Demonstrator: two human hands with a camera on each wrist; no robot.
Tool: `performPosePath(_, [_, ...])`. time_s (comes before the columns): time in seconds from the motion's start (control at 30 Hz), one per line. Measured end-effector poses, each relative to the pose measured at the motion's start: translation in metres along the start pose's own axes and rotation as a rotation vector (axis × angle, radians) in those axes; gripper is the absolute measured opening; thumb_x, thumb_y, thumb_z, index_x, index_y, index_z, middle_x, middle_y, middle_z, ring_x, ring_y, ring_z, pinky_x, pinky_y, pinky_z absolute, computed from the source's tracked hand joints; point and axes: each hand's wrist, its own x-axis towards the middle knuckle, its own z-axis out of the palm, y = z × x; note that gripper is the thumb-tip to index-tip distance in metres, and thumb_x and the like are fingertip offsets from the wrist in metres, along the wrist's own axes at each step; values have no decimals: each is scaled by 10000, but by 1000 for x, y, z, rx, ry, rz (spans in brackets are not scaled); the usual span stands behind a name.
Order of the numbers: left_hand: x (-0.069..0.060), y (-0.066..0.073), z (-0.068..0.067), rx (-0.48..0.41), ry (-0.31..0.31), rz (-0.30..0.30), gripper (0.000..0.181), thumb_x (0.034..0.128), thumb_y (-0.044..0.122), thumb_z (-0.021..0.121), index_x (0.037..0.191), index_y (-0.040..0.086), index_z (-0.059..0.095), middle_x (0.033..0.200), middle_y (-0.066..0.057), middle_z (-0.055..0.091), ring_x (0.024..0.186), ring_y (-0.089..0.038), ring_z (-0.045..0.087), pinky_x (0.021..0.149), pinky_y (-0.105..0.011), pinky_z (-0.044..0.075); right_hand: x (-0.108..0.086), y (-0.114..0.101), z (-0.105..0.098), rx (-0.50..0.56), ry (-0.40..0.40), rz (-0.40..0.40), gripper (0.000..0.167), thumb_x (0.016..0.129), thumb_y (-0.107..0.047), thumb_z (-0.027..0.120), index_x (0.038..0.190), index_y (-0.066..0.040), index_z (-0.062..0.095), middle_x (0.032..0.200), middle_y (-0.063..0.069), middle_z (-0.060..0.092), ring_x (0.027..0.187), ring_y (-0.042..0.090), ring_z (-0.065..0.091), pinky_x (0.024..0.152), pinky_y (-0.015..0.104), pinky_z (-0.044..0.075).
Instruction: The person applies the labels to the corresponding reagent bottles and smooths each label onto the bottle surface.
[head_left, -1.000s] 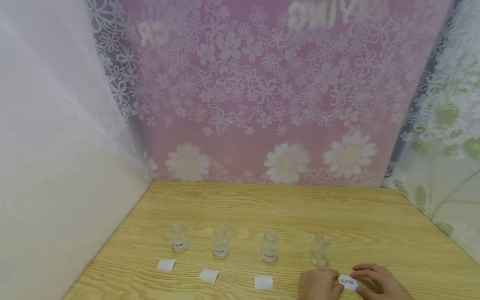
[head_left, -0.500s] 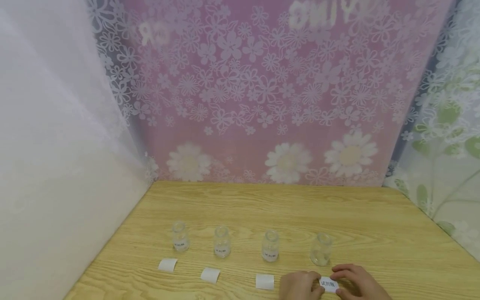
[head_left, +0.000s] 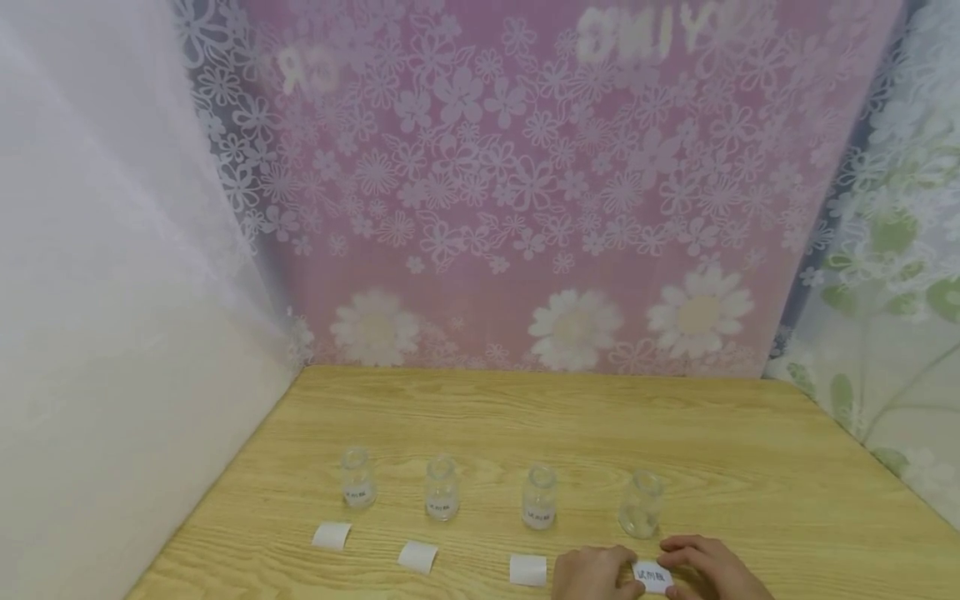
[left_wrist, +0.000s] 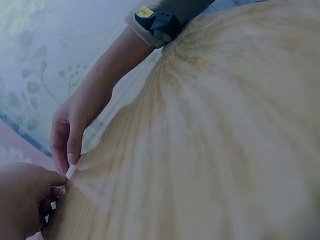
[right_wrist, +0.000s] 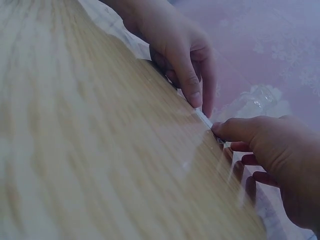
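A small white label (head_left: 652,576) with dark printed characters lies at the table's near side, in front of the rightmost clear glass bottle (head_left: 641,505). My left hand (head_left: 592,573) pinches its left edge, and my right hand (head_left: 708,567) pinches the right edge. In the left wrist view the label is a thin pale strip between my left hand (left_wrist: 25,197) and the other hand's fingertips. Seen from the right wrist, it is also edge-on at table level. The rightmost bottle stands upright and has bare glass; neither hand touches it.
Three more upright glass bottles, each with a printed label, stand in a row to the left: the near one (head_left: 539,498), the middle one (head_left: 442,489) and the far-left one (head_left: 358,479). Blank white paper pieces (head_left: 528,570) lie before them. Floral curtains (head_left: 525,183) enclose the wooden table (head_left: 525,408).
Both hands have slid left together with the label between them, from right of the rightmost bottle to in front of it. The bottles and blank paper pieces have stayed in place.
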Motion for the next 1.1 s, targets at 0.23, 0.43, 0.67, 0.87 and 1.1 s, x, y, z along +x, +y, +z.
performPosePath(0.23, [1, -1, 2, 1, 13, 0, 228, 808, 432, 660, 1009, 326, 681, 481, 135, 348, 421, -26, 306, 423, -183, 248, 1, -3, -1, 51, -7, 8, 372, 649, -109, 818, 926, -279, 636, 1015, -119, 571, 901, 41, 491, 647, 230, 453])
performPosePath(0.43, [1, -2, 2, -33, 33, 13, 232, 788, 410, 688, 998, 313, 683, 617, 190, 509, 481, 6, 362, 460, -171, 305, 1, -6, -1, 54, 12, 23, 428, 620, -81, 831, 960, -249, 634, 1005, -137, 571, 904, 27, 497, 692, 169, 432])
performPosePath(0.67, [2, -5, 5, -168, 73, 27, 224, 748, 331, 757, 942, 300, 650, 667, 212, 408, 548, 49, 371, 505, -163, 313, 3, -11, -7, 377, -118, 150, 281, 787, -18, 702, 1043, -72, 602, 999, -120, 573, 893, 14, 534, 690, 194, 469])
performPosePath(0.87, [3, -4, 6, -445, 124, -40, 143, 729, 194, 749, 819, 273, 670, 671, 248, 516, 575, 69, 443, 524, -170, 360, 14, -24, -19, 590, -277, 535, 203, 920, -182, 573, 998, 6, 575, 924, -47, 619, 825, 53, 593, 666, 230, 493])
performPosePath(1.1, [4, -6, 5, -812, 104, -148, 81, 776, 160, 719, 755, 234, 692, 659, 195, 553, 552, 20, 472, 515, -184, 382, 23, -36, -21, 512, -223, 712, 283, 903, -243, 594, 1043, 3, 574, 935, 49, 623, 798, 56, 568, 669, 236, 477])
